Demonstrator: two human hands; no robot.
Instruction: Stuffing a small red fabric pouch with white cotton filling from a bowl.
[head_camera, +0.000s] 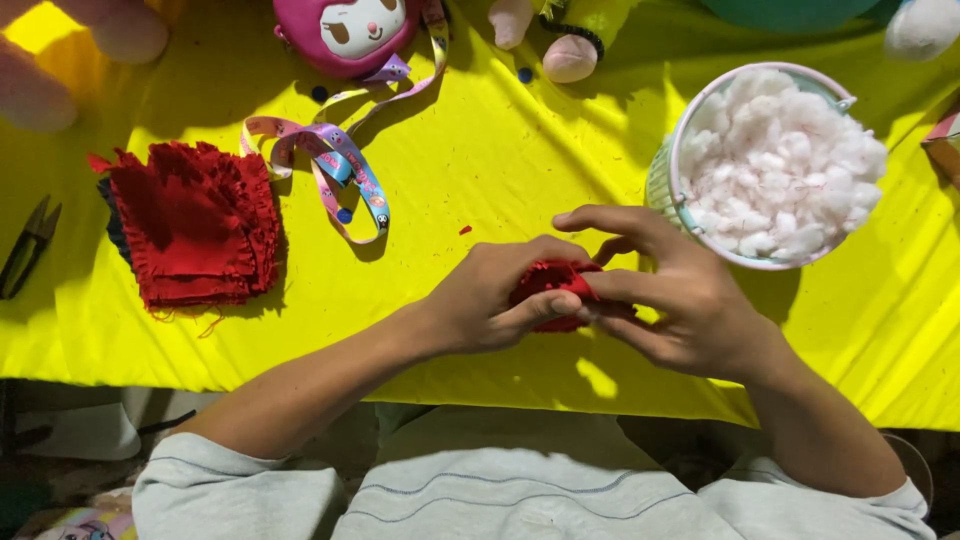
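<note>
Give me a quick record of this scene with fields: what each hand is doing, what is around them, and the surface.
left hand: left hand pinches a small red fabric piece
right hand: right hand grips the same piece from the other side
surface: yellow cloth covering the table
left of hands: stack of red fabric squares, black snips at the edge
right of hands: basket of white stuffing
far side: patterned ribbon, pink plush toy
</note>
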